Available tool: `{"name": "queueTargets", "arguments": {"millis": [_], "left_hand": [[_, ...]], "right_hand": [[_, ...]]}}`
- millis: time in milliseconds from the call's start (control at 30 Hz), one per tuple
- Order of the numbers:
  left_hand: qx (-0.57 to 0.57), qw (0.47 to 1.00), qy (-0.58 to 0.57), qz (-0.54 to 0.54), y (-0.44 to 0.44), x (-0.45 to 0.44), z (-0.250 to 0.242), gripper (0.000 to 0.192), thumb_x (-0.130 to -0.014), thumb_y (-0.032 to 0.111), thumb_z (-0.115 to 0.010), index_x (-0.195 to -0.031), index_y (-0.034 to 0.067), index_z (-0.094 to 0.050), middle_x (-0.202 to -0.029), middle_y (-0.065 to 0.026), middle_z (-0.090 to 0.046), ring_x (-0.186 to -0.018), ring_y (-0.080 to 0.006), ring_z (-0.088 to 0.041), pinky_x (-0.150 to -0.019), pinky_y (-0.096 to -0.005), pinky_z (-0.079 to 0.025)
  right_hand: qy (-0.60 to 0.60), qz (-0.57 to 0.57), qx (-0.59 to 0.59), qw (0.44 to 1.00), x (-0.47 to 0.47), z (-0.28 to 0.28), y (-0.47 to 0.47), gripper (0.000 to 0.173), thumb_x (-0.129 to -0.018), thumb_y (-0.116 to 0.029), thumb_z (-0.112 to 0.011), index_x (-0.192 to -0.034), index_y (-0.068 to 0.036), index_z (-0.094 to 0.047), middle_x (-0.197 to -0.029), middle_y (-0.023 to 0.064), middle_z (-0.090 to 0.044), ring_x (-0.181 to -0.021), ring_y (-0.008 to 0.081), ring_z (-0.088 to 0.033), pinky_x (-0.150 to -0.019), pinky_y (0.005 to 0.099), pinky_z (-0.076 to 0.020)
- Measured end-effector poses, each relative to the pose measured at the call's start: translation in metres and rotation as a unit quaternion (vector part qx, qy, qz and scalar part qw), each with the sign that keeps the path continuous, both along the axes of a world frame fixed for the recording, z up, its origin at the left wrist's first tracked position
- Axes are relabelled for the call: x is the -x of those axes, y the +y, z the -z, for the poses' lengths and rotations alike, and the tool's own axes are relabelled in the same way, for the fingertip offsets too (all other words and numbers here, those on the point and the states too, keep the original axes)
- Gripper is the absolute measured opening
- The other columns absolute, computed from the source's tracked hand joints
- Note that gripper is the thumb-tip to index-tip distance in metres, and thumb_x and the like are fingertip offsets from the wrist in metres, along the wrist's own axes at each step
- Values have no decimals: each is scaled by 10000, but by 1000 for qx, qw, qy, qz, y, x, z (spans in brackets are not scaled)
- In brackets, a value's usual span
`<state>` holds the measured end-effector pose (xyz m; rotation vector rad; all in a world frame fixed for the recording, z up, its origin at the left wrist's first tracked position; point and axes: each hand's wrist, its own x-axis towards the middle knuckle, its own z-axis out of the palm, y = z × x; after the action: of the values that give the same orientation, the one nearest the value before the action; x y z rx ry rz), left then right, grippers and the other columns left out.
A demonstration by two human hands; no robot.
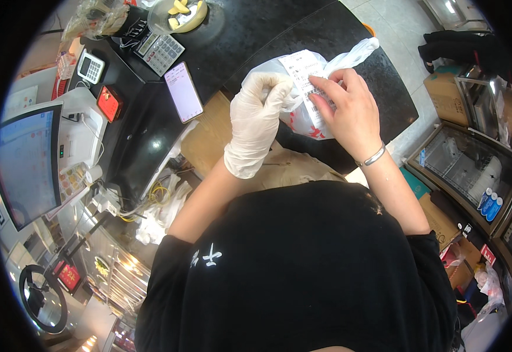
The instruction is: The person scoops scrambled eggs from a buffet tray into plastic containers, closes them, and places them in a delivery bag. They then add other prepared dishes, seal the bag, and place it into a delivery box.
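A white plastic carrier bag [302, 119] with red print sits full on the black counter [273, 39], its contents hidden. My left hand [258, 119], in a white disposable glove, is closed on a gathered piece of the bag. A printed paper receipt [302, 72] lies lengthwise over the front of the bag. Fingertips of my bare right hand [350, 112] touch the receipt's face; whether they pinch the paper I cannot tell. One twisted bag handle [352, 55] sticks out beyond the right hand, towards the counter's far right.
Left of the bag lie a lit smartphone [183, 92] and a calculator [160, 52]. A bowl [179, 17] with yellow pieces stands at the back. A monitor [29, 163] rises at far left. Glass-topped freezer [464, 171] and cardboard boxes [445, 97] are on the right.
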<state>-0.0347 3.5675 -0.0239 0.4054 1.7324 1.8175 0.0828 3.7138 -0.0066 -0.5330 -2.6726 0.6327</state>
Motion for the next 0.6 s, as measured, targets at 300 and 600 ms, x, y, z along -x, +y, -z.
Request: {"name": "queueTargets", "arguments": {"millis": [300,600], "left_hand": [[178,967,-22,180,-10,15,-41,500,-873,4,-789,-1345,32,-626,-914,14,-626,-839,-41,-612,-813,-224,-544],[74,988,-132,41,-23,15,-32,280,-966,34,-677,-1241,-5,-650,-1166,-117,-712,-985,-133,-682,-895,-275,-547]], "right_hand": [[8,3,-5,1000,1,3,1,273,-831,-167,-808,-1101,-154,-769,-988,67,-605,-914,264,-632,-787,379,-534],[8,-1,-1,1000,1,3,0,250,-845,-159,-796,-1093,-141,-767,-995,78,-603,-908,269,-629,-789,384,-533]]}}
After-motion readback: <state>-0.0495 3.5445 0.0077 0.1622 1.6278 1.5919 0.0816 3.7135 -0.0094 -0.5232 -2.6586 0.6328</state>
